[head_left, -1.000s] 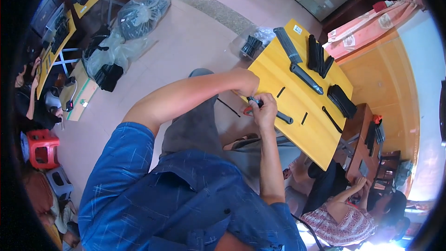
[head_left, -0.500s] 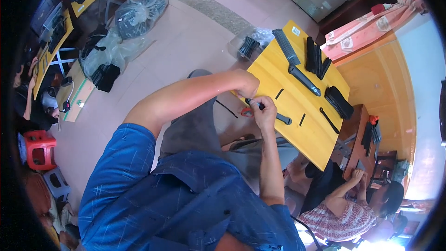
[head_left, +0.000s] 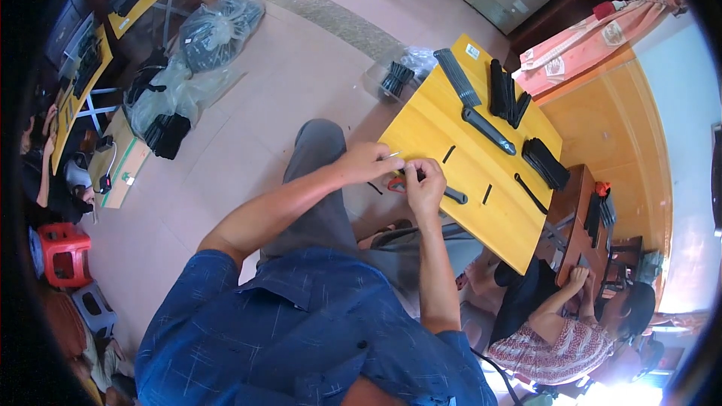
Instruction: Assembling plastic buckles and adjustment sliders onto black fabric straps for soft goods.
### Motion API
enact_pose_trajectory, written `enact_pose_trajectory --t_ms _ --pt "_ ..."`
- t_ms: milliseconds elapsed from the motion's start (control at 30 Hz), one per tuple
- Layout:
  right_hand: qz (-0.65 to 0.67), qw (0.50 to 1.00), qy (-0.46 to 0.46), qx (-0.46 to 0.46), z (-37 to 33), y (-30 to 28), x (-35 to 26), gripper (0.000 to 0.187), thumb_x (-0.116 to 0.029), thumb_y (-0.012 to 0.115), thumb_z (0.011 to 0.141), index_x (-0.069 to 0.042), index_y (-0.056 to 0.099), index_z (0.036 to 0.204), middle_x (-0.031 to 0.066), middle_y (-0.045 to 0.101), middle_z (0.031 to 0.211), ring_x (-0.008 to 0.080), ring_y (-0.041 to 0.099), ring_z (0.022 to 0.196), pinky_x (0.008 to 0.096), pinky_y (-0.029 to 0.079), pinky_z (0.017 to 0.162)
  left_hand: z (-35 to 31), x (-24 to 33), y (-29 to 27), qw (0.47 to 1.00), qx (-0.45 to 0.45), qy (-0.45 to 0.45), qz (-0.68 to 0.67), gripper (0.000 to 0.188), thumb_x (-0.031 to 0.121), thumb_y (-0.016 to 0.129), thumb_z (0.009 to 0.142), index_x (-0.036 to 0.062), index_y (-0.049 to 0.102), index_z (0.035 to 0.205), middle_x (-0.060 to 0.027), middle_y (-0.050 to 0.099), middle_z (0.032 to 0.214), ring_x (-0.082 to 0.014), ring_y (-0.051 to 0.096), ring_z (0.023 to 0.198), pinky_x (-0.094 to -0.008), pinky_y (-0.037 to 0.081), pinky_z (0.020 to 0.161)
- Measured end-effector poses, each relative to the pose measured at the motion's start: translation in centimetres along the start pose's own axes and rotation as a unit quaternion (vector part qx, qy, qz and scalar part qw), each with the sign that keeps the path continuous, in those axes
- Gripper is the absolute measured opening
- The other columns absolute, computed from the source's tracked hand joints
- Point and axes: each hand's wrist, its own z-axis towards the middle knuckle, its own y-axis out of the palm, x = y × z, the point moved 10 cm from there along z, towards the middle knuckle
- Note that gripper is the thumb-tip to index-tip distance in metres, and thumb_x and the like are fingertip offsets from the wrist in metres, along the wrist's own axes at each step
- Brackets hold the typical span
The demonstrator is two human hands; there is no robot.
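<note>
Left hand (head_left: 362,164) sits left of right hand (head_left: 426,184), both at bench's (head_left: 505,229) left edge; strap end (head_left: 456,195) lies on bench, right of right hand. Two short strips (head_left: 487,195) mid-bench, strip bundle (head_left: 456,79) far end, strap stacks (head_left: 545,165) right side. Floor left: plastic bag (head_left: 222,31), stools (head_left: 64,237) nearer.

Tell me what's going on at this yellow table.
Someone in a blue shirt is working by hand at the near edge of the yellow table. The left hand holds a slim, pale thing too small to identify. Close by, the right hand appears to pinch a dark strap, partly hidden. Black bundles lie farther across the table.
</note>
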Motion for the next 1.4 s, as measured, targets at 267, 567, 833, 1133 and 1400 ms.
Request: enact_pose_trajectory --t_ms 267,567,833,1133,1400 --pt "0.084 0.996 0.015 0.014 -2.8 -2.8 -3.8 0.008 -0.006 0.068 0.097 0.001 0.067 0.093 0.0029 0.064 0.089 0.0082 0.059 0.077 0.0242 0.048 0.069 -1.9 4.6 1.2 0.982 0.028 0.031 -0.182 0.046 0.039 0.067 0.100 0.0003 0.060 0.076 -0.0026 0.050 0.060 -0.0092 0.049 0.058 -0.0336 0.039 0.051" --pt "0.235 0.968 0.086 -0.032 -4.7 -2.5 -3.2 0.013 -0.014 0.060 0.106 -0.002 0.062 0.101 -0.0018 0.064 0.095 0.0063 0.056 0.090 0.0230 0.047 0.080 -4.6 11.9 -1.4 0.978 0.082 0.184 -0.051 0.037 0.032 0.065 0.100 -0.0005 0.059 0.083 -0.0205 0.059 0.067 -0.0304 0.057 0.056 -0.0404 0.044 0.054" --pt "-0.137 0.974 -0.153 -0.098 -4.4 -4.4 -10.0 0.009 -0.010 0.066 0.094 -0.003 0.060 0.092 0.0167 0.063 0.091 0.0355 0.063 0.087 0.0443 0.053 0.078 -4.8 11.0 -0.7 0.991 0.024 0.119 -0.062 0.030 0.025 0.061 0.101 -0.0003 0.060 0.085 -0.0224 0.063 0.075 -0.0374 0.063 0.067 -0.0420 0.048 0.061" --pt "-0.087 0.959 -0.202 -0.178 -4.7 -7.8 -13.9 0.014 -0.016 0.069 0.091 -0.006 0.063 0.082 0.0143 0.063 0.073 0.0364 0.063 0.068 0.0479 0.051 0.066 -5.3 15.3 0.0 0.974 -0.071 0.210 -0.049 0.027 0.018 0.061 0.101 -0.0002 0.055 0.081 -0.0181 0.055 0.068 -0.0288 0.055 0.060 -0.0420 0.042 0.059" --pt "0.134 0.967 -0.172 -0.134 -6.0 -7.8 -11.5 0.019 -0.009 0.065 0.085 -0.004 0.055 0.069 0.0141 0.055 0.060 0.0340 0.055 0.054 0.0420 0.043 0.055 -7.0 12.4 3.5 0.950 -0.226 -0.012 -0.217 0.031 0.022 0.057 0.106 0.0042 0.056 0.080 -0.0016 0.050 0.060 -0.0084 0.046 0.054 -0.0280 0.037 0.050"
